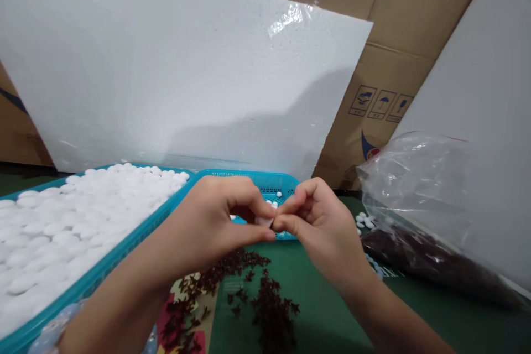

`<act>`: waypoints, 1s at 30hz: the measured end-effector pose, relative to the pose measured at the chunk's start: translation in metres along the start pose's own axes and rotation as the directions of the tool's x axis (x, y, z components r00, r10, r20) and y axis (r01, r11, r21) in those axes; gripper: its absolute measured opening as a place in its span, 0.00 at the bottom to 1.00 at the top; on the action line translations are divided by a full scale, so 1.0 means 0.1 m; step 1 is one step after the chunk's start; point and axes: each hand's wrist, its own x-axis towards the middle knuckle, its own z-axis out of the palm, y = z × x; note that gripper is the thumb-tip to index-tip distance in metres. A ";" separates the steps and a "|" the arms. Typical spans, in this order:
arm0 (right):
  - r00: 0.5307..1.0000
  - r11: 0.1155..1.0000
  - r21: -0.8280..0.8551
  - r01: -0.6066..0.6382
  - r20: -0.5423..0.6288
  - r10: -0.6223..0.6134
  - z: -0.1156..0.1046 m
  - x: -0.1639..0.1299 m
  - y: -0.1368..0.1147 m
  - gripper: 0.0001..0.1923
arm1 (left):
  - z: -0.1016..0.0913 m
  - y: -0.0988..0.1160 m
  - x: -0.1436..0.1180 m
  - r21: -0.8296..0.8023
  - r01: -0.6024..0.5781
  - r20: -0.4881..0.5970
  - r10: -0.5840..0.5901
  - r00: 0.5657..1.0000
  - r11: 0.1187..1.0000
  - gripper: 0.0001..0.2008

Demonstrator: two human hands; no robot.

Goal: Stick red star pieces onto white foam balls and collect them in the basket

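Near the middle of the view, my left hand (232,213) pinches a small white rounded piece (264,222) between thumb and fingers. My right hand (317,221) meets it from the right, thumb and forefinger pressed together at the piece's right end. Whatever sits between those right fingertips is too small or hidden to name. Below both hands, small dark red-brown star-shaped pieces (271,310) lie in loose heaps on a green surface (323,315). Behind the hands stands a blue plastic basket (274,180) with a few white pieces in it, partly covered by my hands.
At left, a large blue tray (136,238) is filled with similar white pieces (83,221). A clear plastic bag (418,177) with dark brown contents lies at right, several white pieces (365,221) beside it. A white foam board (186,66) leans on cardboard boxes (398,22) behind.
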 end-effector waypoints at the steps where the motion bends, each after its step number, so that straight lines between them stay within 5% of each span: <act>1: 1.000 0.999 -0.021 0.027 -0.013 -0.028 0.00 -0.01 0.00 0.10 | -0.01 -0.01 0.00 -0.064 0.023 0.004 -0.023 1.000 0.998 0.03; 6: 0.979 0.978 -0.059 0.200 -0.023 -0.201 0.03 -0.02 0.02 0.11 | -0.02 -0.08 -0.01 -0.402 0.145 0.054 -0.135 0.989 0.904 0.07; 10: 0.959 0.949 -0.147 0.279 0.005 -0.282 0.04 0.00 0.04 0.11 | -0.03 -0.12 -0.02 -0.543 0.155 0.107 -0.115 0.988 0.825 0.12; 19: 0.881 0.802 -0.383 0.458 0.077 -0.466 0.05 -0.04 0.04 0.06 | -0.05 -0.20 -0.05 -0.677 0.154 0.149 -0.071 0.986 0.720 0.10; 30: 0.783 0.648 -0.476 0.594 0.159 -0.601 0.07 -0.04 -0.04 0.06 | -0.03 -0.20 -0.05 -0.777 0.125 0.124 -0.044 0.991 0.617 0.07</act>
